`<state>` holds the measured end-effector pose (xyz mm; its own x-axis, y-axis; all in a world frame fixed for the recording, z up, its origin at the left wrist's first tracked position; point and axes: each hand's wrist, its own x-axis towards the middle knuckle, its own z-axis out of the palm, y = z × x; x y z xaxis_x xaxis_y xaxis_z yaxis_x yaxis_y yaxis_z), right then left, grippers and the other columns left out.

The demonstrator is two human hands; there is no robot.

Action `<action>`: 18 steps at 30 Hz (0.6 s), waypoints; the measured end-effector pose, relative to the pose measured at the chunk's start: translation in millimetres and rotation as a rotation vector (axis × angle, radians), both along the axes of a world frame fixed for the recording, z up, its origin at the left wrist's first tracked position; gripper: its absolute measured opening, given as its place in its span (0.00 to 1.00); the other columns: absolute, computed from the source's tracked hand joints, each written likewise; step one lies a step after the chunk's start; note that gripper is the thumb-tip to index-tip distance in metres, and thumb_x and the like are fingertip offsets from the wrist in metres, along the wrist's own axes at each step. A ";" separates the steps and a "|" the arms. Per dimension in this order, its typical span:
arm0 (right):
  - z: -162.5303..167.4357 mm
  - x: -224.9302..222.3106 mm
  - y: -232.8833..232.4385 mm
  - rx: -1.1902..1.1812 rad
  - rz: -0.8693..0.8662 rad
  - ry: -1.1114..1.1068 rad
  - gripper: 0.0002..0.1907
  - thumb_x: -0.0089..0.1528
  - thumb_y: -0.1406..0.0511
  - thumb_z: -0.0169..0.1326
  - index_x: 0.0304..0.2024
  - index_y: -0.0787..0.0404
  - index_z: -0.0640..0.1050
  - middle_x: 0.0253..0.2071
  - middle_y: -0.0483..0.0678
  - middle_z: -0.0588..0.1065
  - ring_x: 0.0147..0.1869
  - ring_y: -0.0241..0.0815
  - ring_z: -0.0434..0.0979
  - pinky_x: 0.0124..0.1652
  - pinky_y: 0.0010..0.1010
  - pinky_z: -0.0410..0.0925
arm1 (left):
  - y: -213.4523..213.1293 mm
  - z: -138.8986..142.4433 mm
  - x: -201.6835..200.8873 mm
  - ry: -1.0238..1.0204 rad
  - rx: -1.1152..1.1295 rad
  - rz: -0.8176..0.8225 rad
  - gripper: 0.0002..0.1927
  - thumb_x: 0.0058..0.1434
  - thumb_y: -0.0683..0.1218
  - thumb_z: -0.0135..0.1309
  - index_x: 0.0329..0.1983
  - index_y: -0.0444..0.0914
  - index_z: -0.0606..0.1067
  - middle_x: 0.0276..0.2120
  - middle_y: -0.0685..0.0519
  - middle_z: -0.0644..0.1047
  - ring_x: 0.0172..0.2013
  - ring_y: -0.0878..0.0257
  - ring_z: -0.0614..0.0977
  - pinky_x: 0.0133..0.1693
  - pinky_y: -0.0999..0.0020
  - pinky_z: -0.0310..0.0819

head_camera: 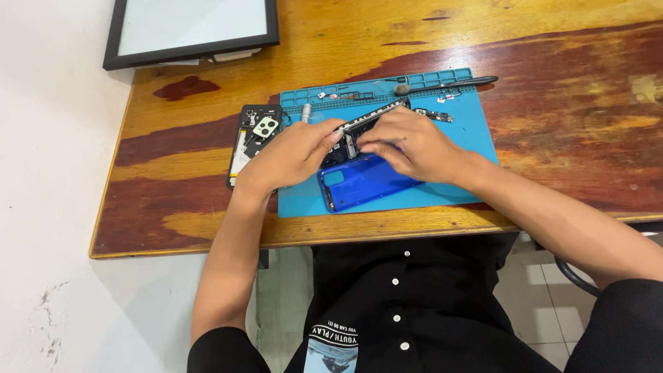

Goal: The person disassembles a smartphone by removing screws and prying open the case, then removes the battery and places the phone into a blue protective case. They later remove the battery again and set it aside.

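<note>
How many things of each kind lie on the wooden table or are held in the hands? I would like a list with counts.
Phone body, opened, held tilted by left hand and right hand: 1
Blue back cover: 1
Second opened phone: 1
Blue work mat: 1
Black-framed panel: 1
Black tool: 1
Total: 6

At your 11 o'clock: black-framed panel [192, 29] on the wooden table [566, 103]. Blue mat [469, 131] dead ahead, black tool [456, 82] along its 12 o'clock edge.
</note>
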<state>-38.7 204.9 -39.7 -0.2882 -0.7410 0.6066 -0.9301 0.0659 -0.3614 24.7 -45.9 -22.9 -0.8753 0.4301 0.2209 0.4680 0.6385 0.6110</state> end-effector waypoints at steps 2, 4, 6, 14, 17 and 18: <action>-3.0 0.1 -1.0 0.017 -0.053 -0.071 0.06 0.63 0.70 0.61 0.43 0.64 0.83 0.36 0.52 0.80 0.41 0.52 0.78 0.44 0.41 0.69 | -0.2 0.6 0.9 -0.015 0.000 -0.001 0.15 0.74 0.47 0.43 0.58 0.39 0.73 0.23 0.41 0.75 0.24 0.43 0.77 0.28 0.50 0.67; -4.9 1.3 -3.0 -0.023 -0.052 -0.106 0.06 0.66 0.69 0.59 0.44 0.65 0.82 0.40 0.53 0.81 0.44 0.50 0.80 0.46 0.38 0.71 | -0.5 0.8 2.1 0.000 0.002 -0.017 0.15 0.74 0.47 0.42 0.59 0.39 0.73 0.23 0.41 0.75 0.24 0.43 0.77 0.29 0.51 0.67; -4.3 0.8 -5.9 -0.026 -0.083 -0.243 0.07 0.68 0.68 0.56 0.44 0.66 0.82 0.41 0.53 0.82 0.42 0.46 0.82 0.44 0.34 0.73 | -0.7 1.6 1.9 -0.001 0.000 -0.022 0.15 0.74 0.47 0.43 0.59 0.39 0.73 0.24 0.41 0.75 0.24 0.44 0.77 0.29 0.52 0.67; -3.1 0.3 -16.4 -0.032 -0.184 -0.747 0.16 0.71 0.63 0.50 0.39 0.69 0.81 0.34 0.47 0.82 0.32 0.31 0.80 0.31 0.24 0.72 | -0.1 5.1 3.5 -0.073 -0.025 0.003 0.16 0.73 0.47 0.43 0.60 0.39 0.73 0.21 0.40 0.74 0.22 0.45 0.76 0.27 0.54 0.67; -5.2 -0.4 -17.7 -0.065 -0.184 -0.791 0.15 0.71 0.62 0.49 0.41 0.68 0.80 0.34 0.46 0.82 0.33 0.29 0.79 0.32 0.23 0.72 | -0.1 6.7 4.2 -0.064 -0.003 -0.012 0.15 0.73 0.47 0.44 0.59 0.38 0.73 0.22 0.41 0.75 0.23 0.45 0.77 0.28 0.54 0.66; -5.1 -0.7 -18.4 -0.062 -0.191 -0.794 0.15 0.71 0.61 0.49 0.41 0.68 0.80 0.33 0.46 0.82 0.33 0.29 0.79 0.32 0.23 0.72 | 0.4 7.0 3.5 -0.062 -0.014 -0.007 0.15 0.73 0.47 0.44 0.59 0.38 0.73 0.22 0.41 0.75 0.23 0.45 0.77 0.27 0.54 0.66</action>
